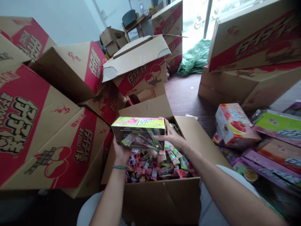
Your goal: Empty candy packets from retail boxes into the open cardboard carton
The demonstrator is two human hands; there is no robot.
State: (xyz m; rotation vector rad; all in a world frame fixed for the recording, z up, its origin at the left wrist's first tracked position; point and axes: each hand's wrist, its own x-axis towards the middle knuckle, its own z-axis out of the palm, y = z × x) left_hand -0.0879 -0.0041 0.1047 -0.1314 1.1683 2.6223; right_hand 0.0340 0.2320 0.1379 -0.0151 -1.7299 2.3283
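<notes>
A green-and-pink candy box [138, 122] is held tilted between my two hands, its dark open side facing me with some wrappers visible inside. My left hand [121, 149] grips its left end from below, fingers mostly hidden behind it. At the right end my right hand [172, 135] clasps the box, thumb toward the near side. Beneath the box stands an open cardboard carton [162, 197], its flaps spread outward. Many small wrapped candies [155, 166] in red, pink and green fill the carton.
Printed cartons [61, 150] are stacked on the left. Behind the open carton is another carton [141, 77] with raised flaps. To the right lie an orange fruit-printed box [237, 122] and several flat candy boxes [279, 125]. Large cartons [254, 40] and green netting [195, 59] are farther back.
</notes>
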